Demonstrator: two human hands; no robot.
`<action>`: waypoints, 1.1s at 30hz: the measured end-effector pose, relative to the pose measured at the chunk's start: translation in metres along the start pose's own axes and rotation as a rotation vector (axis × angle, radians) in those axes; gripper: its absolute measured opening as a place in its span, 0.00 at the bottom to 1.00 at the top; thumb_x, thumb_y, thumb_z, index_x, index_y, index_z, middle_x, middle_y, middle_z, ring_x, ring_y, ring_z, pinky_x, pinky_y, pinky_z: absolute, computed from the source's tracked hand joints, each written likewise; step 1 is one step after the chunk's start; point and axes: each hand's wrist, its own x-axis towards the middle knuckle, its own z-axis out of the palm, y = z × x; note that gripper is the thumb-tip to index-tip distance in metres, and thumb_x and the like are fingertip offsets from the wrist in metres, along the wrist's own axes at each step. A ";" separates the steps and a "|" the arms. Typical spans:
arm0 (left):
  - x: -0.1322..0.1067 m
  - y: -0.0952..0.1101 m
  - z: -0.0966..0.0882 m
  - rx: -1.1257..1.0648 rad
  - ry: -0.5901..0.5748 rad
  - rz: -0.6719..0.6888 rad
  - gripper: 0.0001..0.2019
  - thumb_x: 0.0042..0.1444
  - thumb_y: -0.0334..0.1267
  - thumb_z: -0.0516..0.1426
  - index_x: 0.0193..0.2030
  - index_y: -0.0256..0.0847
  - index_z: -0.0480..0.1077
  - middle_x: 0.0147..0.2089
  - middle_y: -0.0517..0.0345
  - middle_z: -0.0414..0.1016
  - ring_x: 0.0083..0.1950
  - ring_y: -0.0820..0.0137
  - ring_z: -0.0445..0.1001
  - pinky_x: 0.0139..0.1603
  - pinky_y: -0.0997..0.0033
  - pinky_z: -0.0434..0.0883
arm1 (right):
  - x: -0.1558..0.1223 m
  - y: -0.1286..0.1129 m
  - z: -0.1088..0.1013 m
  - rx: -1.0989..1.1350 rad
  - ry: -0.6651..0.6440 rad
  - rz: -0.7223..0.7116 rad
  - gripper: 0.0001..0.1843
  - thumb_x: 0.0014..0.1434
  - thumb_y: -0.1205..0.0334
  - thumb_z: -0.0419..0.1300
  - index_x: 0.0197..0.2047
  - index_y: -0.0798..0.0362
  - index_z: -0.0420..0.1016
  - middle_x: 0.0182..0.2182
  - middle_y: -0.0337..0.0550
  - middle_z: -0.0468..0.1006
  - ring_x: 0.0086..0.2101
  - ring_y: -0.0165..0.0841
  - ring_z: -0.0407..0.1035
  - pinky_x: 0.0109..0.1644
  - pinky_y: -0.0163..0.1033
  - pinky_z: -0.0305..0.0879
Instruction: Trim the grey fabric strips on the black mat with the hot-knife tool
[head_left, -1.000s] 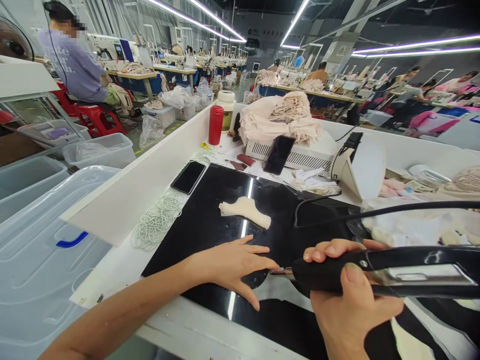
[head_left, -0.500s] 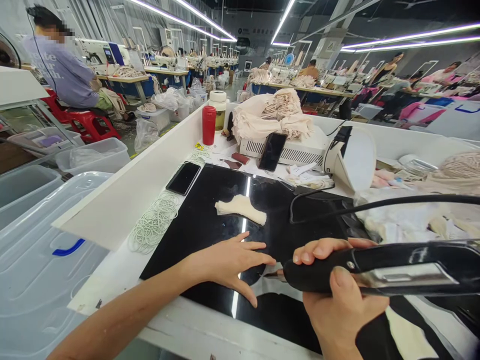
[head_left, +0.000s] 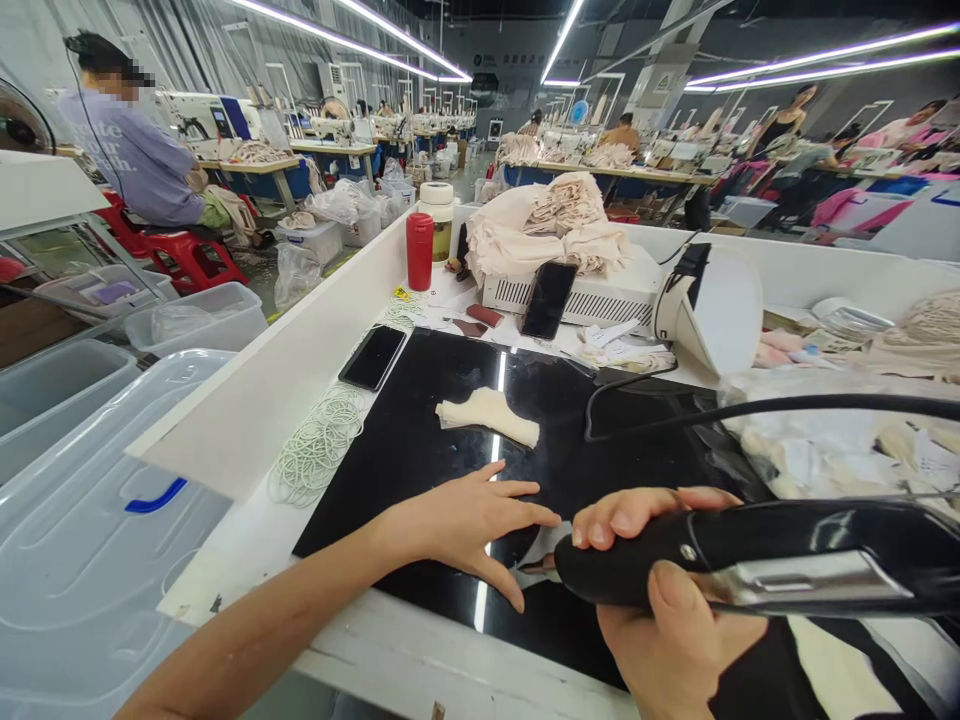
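My left hand (head_left: 472, 525) lies with spread fingers on a glossy black sheet (head_left: 420, 375). My right hand (head_left: 675, 640) is wrapped round a black corded hand tool (head_left: 765, 555) with a narrow metal tip. That tip is low over the sheet, between my left thumb and forefinger. Beside it shows a pale, partly see-through piece (head_left: 550, 545); its kind I cannot make out. Beyond my left hand rests a cream fabric piece (head_left: 491, 415). Another cream piece (head_left: 847, 670) is at the lower right, partly hidden by the tool.
Pale elastic loops (head_left: 319, 445) and a phone (head_left: 373, 358) lie along the left wall. At the back are a red bottle (head_left: 420, 252), folded fabric (head_left: 551, 230) and a lamp-like white cone (head_left: 720, 310). A black cable (head_left: 825, 402) crosses at right. A co-worker sits far left.
The tool in my right hand has shifted slightly left and nearer to me, its tip closer to my left thumb. My left hand keeps its place on the sheet. The whole view has moved slightly.
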 end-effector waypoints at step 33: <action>-0.003 0.009 -0.003 0.361 0.428 -0.115 0.08 0.68 0.32 0.59 0.52 0.39 0.75 0.58 0.49 0.76 0.59 0.61 0.73 0.67 0.54 0.69 | 0.024 -0.002 -0.020 -0.066 0.194 -0.086 0.19 0.54 0.62 0.72 0.47 0.47 0.72 0.29 0.35 0.76 0.26 0.33 0.70 0.29 0.41 0.72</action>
